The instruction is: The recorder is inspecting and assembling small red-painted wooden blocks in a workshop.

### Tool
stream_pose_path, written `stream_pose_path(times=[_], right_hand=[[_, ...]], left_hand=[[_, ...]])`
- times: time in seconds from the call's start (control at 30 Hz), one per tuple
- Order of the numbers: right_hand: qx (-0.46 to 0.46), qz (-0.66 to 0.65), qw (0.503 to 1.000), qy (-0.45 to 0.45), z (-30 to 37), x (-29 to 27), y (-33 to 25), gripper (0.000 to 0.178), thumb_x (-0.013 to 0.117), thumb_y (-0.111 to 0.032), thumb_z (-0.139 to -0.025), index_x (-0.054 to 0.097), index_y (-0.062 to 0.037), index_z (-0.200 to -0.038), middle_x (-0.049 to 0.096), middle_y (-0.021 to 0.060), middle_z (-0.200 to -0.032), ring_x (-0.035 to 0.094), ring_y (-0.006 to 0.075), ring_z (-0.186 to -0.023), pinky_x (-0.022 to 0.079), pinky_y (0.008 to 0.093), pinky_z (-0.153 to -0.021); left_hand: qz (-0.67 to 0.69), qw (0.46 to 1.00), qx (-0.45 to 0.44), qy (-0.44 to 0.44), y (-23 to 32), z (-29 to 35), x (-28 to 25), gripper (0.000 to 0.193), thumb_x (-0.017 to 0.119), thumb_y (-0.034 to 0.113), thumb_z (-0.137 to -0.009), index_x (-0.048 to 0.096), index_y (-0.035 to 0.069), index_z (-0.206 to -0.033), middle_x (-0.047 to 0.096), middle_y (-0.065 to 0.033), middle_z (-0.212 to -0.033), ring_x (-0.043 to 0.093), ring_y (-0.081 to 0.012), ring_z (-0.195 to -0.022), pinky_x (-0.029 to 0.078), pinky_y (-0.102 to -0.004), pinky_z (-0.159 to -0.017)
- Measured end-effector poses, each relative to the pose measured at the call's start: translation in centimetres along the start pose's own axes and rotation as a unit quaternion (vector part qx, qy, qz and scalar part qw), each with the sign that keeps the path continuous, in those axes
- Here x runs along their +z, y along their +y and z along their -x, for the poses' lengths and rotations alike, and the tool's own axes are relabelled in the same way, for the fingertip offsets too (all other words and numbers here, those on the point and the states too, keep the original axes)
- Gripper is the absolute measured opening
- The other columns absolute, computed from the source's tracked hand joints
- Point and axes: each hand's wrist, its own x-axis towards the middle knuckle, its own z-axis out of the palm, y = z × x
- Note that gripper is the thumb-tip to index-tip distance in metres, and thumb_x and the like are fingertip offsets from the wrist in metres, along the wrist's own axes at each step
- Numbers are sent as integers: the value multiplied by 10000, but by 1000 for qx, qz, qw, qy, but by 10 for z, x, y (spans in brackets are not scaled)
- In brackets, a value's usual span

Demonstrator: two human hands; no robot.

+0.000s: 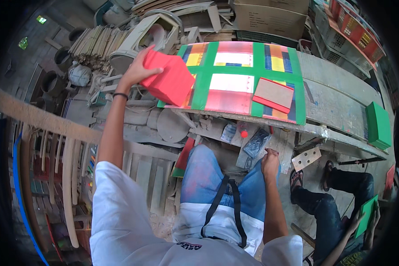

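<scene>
My left hand grips a thick red block, which tilts over the left end of the worktable. Its thumb lies across the top and the other fingers go behind it. Whether the block is one piece or stacked boards, I cannot tell. Beneath it spreads a checked sheet with green bands. A flat brown panel with red edges lies on the sheet's right part. My right hand is closed beside my right knee, below the table's front edge; what it holds, if anything, is hidden.
On the table's right end stands a green block. A seated co-worker at lower right holds a green panel. Machinery and wood strips fill the far left; a wooden rail crosses at left. Crates stand at far right.
</scene>
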Motion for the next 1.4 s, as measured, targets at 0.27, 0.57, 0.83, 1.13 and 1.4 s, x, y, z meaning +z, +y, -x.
stream_pose_path(times=[0.27,0.57,0.83,1.13,1.4], right_hand=[[9,1,1000,-14,-5,0,5,272,504,0,-788,651,-11,-1016,640,217,-1042,605,368,-983,482,430,-886],[4,-2,1000,-7,-6,2,8,267,514,-10,-795,653,1,-1023,642,210,-1039,603,369,-986,479,427,-885],[-7,23,1000,-7,-7,1,8,269,519,-30,-800,656,7,-1029,637,249,-1002,604,381,-976,478,432,-875],[-6,21,1000,-2,-5,3,9,284,526,-40,-798,658,-3,-1047,633,257,-1019,614,385,-951,482,438,-862],[15,30,999,-11,-6,3,12,283,531,-33,-792,659,-3,-1042,641,241,-1016,612,381,-963,482,432,-865]], left_hand=[[-203,970,-7,-135,21,-4,5,1141,800,485,-507,238,280,-1479,276,-144,-1469,262,-357,-1378,159,-540,-1095],[-207,951,-6,-229,23,-6,-2,1183,814,408,-547,151,200,-1505,203,-199,-1515,222,-352,-1401,184,-490,-1125],[-260,920,-262,-129,18,-14,34,1082,526,816,-671,349,69,-1432,425,-287,-1362,418,-418,-1279,324,-423,-1075],[-268,906,-300,-129,13,-28,29,1083,643,754,-552,407,126,-1402,342,-290,-1398,408,-450,-1266,341,-475,-1051],[-289,952,-97,-38,1,-8,23,954,762,502,-572,417,155,-1391,187,-246,-1486,238,-494,-1322,270,-514,-1086]])
